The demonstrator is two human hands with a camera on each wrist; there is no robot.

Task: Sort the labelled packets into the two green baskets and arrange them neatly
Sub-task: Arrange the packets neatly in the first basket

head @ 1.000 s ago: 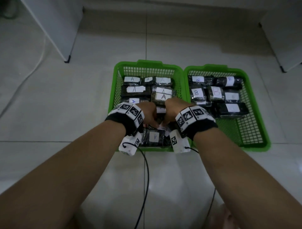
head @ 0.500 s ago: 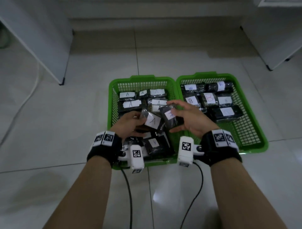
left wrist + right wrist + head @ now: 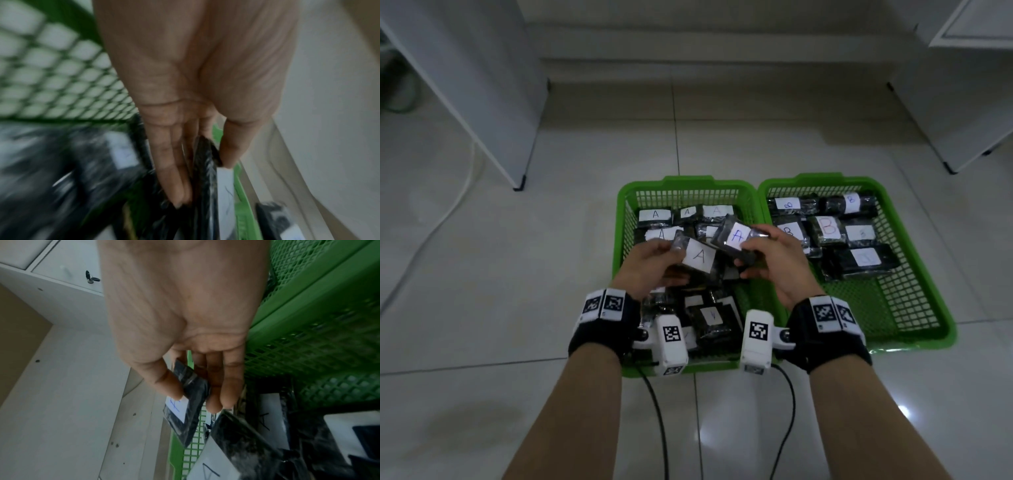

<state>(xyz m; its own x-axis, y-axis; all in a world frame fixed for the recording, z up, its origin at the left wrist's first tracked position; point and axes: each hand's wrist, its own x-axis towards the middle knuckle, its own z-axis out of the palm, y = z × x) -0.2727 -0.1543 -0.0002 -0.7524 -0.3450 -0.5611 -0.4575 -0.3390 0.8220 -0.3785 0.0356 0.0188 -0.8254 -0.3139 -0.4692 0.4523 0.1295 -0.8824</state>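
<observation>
Holding: two black packets, one in each hand, both raised above the left basket (image 3: 619, 246).
Left hand (image 3: 650, 270): palm turned inward, fingers under and thumb on top, pinching the black-lettered packet (image 3: 698, 257); the left wrist view is blurred but shows fingers (image 3: 172, 170) and thumb clamping its edge.
Right hand (image 3: 774, 260): fingers curled behind and thumb in front of the blue-lettered packet (image 3: 736, 238), tilted, its corner just beside the other packet; in the right wrist view the thumb tip presses at the label's edge.
Left basket contents: packets marked A, in rows at the far end, piled loosely near the wrists.
Right basket (image 3: 928, 339): packets marked B (image 3: 827, 228) fill its far half.
Surroundings: tiled floor (image 3: 517, 274), white cabinet (image 3: 482, 85) left, another far right; cables trail from the wrist cameras.
</observation>
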